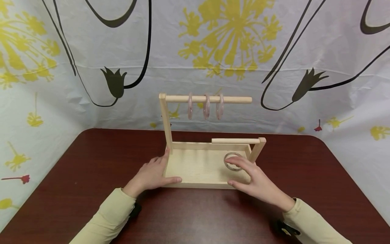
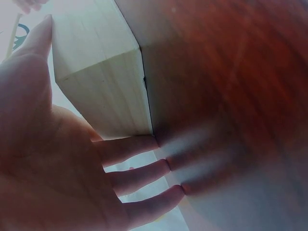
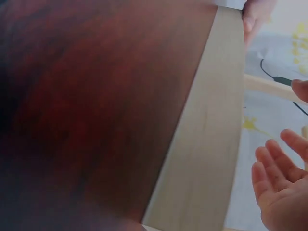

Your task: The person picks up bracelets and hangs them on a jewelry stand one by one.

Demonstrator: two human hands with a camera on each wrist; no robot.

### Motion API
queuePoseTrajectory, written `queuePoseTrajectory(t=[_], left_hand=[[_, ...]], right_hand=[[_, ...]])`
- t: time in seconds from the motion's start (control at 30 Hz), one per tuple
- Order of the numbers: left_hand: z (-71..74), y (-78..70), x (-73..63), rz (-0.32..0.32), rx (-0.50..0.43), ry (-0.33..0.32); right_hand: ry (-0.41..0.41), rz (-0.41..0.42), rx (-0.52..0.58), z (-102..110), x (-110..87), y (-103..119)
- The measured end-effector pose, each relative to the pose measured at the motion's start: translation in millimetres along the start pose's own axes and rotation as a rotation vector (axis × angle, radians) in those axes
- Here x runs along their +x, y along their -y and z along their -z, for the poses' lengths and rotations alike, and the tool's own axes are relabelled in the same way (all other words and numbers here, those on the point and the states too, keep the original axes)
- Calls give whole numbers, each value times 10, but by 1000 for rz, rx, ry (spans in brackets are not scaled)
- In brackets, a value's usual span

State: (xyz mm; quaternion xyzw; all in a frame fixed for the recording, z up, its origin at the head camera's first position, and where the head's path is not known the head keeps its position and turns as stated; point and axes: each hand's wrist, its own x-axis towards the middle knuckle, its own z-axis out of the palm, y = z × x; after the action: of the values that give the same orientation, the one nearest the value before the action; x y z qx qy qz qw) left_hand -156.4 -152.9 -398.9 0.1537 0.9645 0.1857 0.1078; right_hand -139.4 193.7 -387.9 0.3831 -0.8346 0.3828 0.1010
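Note:
A light wooden stand has a shallow tray [image 1: 195, 164] for its base. My left hand [image 1: 152, 173] rests on the tray's left front corner, thumb over the front wall, fingers fairly straight along the left side. In the left wrist view, the fingertips reach the table beside the tray corner [image 2: 103, 96]. A clear greyish bangle [image 1: 233, 169] is inside the tray at the right. Over it is my right hand [image 1: 256, 178], index finger overlapping the ring and thumb apart by the front wall. The right wrist view shows loosely bent fingers [image 3: 276, 168] with nothing between them.
Three pinkish bangles, one being the middle bangle [image 1: 207, 107], hang on the high left bar [image 1: 237, 100]. A lower bar [image 1: 234, 140] rises on a short post at the right. The stand sits on a dark red-brown table [image 1: 195, 217], with a patterned cloth [image 1: 170, 40] behind.

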Motion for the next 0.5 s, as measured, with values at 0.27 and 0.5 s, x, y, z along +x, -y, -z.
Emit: queuePoseTrajectory(t=[0.27, 0.5], left_hand=[[2, -3, -4, -1, -5, -3], [5, -9, -6, 0, -10, -5]], right_hand=[[100, -112, 21, -84, -50, -86], [177, -136, -73, -97, -49, -157]])
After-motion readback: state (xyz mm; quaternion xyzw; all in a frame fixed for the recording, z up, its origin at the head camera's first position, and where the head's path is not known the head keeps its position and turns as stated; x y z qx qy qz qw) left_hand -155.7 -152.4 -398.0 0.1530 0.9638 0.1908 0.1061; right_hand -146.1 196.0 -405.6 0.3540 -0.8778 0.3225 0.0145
